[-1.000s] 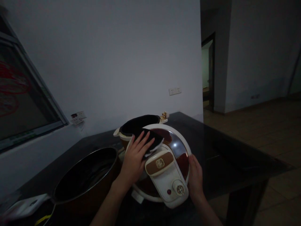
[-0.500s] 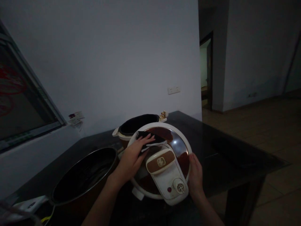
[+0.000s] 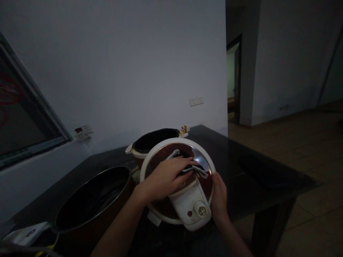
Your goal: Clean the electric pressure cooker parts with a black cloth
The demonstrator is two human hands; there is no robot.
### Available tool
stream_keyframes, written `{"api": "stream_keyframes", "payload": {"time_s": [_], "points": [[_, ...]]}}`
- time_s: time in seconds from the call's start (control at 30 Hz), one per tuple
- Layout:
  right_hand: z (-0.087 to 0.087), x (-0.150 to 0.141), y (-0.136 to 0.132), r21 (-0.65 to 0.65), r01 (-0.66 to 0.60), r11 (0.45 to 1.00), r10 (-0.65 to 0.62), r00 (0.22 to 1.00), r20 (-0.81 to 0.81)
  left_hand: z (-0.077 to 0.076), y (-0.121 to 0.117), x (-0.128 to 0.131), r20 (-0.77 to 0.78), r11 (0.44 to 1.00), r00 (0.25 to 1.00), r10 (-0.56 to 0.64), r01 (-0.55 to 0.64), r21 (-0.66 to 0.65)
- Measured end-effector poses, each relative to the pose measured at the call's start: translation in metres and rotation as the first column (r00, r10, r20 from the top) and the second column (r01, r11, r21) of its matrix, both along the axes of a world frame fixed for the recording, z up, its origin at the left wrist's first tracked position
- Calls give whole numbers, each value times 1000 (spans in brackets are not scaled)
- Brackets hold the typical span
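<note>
Shifted toward three o'clock, the black-and-white cloth [image 3: 200,171] lies under the flattened left hand [image 3: 168,175], wiping seemingly unfinished, as the right hand [image 3: 219,195] grips the round white-rimmed brown lid [image 3: 187,204], at five o'clock from the brown-and-white cooker [image 3: 140,155].

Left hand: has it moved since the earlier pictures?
Yes, to the right: against the double wall socket, the left hand has shifted across the round lid.

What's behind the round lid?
A cooker, open-topped, its dark inner wall and part of its pale rim showing. The lid covers the cooker's lower front, so that and any table directly behind the lid can't be seen.
</note>
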State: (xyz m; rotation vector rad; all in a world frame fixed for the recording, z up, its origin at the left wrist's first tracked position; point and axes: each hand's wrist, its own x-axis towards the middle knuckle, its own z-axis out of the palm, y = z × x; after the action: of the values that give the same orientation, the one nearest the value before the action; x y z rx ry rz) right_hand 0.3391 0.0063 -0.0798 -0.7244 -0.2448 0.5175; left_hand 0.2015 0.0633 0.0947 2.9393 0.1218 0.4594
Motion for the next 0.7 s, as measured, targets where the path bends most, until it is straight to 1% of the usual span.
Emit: {"api": "stream_keyframes", "payload": {"time_s": [0.07,0.17,0.23,0.3,0.4,0.47,0.6,0.67,0.7], "points": [[0,0,0,-5,1,1000,-1,1000,24,-4,0,0,48,999,998,-36,37,-17],[2,0,-1,1,2,1000,-2,999,49,-12,1,-1,110,997,993,-34,42,-69],[3,0,-1,3,8,1000,-8,998,61,-20,1,-5,172,993,985,11,9,-117],[5,0,-2,-4,8,1000,-8,997,73,-31,1,-11,262,984,961,86,-40,-175],[6,0,-3,-15,-1,1000,2,997,83,-51,-3,-25,401,955,890,216,-108,-275],[6,0,-3,-19,-2,1000,3,997,83,-64,-7,-34,462,935,840,285,-138,-327],[5,0,-3,-30,6,1000,-4,996,84,-97,-14,-46,575,916,737,354,-150,-372],[5,-1,-3,-38,9,999,-5,996,90,-116,-20,-48,627,896,660,414,-174,-409],[5,-1,-3,-41,11,999,-7,996,93,-125,-23,-49,641,876,614,460,-197,-440]]}}
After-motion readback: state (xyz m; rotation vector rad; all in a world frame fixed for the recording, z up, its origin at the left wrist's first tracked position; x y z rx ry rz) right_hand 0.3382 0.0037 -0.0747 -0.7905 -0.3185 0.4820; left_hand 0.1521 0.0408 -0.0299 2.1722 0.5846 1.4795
